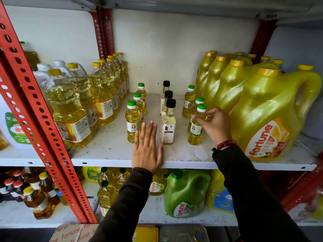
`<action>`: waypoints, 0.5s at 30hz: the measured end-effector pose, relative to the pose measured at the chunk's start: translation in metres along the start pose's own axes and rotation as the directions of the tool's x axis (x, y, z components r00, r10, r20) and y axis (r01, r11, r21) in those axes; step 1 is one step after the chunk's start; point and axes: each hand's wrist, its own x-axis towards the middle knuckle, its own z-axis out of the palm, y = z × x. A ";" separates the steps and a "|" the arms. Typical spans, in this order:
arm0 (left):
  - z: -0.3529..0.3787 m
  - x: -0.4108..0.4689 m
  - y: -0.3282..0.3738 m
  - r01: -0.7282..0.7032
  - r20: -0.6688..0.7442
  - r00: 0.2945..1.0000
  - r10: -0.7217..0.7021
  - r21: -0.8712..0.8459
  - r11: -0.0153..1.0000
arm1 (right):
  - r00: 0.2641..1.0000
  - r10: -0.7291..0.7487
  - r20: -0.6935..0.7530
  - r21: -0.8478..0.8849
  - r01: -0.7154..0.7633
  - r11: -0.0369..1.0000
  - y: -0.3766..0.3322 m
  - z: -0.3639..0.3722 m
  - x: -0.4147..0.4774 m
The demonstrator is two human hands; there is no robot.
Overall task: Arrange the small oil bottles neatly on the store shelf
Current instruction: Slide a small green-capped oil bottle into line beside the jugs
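Right hand (214, 125) grasps front bottle (196, 126); left hand (147, 149) flat, released. Risk: nudging bottles (189, 102) just behind, toppling them.

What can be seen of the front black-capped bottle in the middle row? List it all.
The small clear bottle with a black screw cap stands upright at the front of a row of three alike on the white metal shelf. It has a slim neck, square shoulders, pale oil and a white label with dark print. The open left hand lies flat beside it, its thumb about touching the base.

White wall (174, 49) — red slotted uprights (35, 102)
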 end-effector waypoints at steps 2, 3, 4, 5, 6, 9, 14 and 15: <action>0.000 -0.001 0.000 0.001 -0.004 1.000 -0.001 -0.002 1.000 | 1.000 -0.009 -0.003 -0.024 0.009 1.000 0.000 0.000 0.000; 0.000 -0.001 -0.001 0.001 -0.006 1.000 -0.001 -0.003 1.000 | 1.000 -0.011 -0.001 -0.025 0.011 1.000 0.001 -0.001 0.001; 0.000 -0.001 -0.001 0.002 -0.006 1.000 -0.002 -0.006 1.000 | 1.000 -0.004 0.009 -0.010 0.004 1.000 0.002 -0.002 0.001; 0.001 -0.001 -0.001 0.003 -0.004 1.000 -0.003 -0.008 1.000 | 1.000 0.008 0.028 0.023 -0.009 1.000 0.003 -0.003 0.001; 0.001 -0.001 -0.001 0.004 -0.001 1.000 -0.004 -0.009 1.000 | 0.998 0.020 0.057 0.060 -0.024 0.998 0.004 -0.004 0.002; 0.002 0.000 -0.001 0.003 -0.001 1.000 -0.003 -0.008 1.000 | 0.989 0.022 0.148 0.116 -0.039 0.993 0.009 -0.006 0.004; 0.003 -0.001 -0.001 0.010 -0.004 1.000 -0.010 -0.012 1.000 | 0.993 0.049 0.111 0.151 -0.066 0.986 0.008 -0.007 0.004; 0.003 -0.001 -0.001 0.011 0.000 1.000 -0.011 -0.009 1.000 | 0.994 0.054 0.098 0.154 -0.069 0.986 0.008 -0.007 0.004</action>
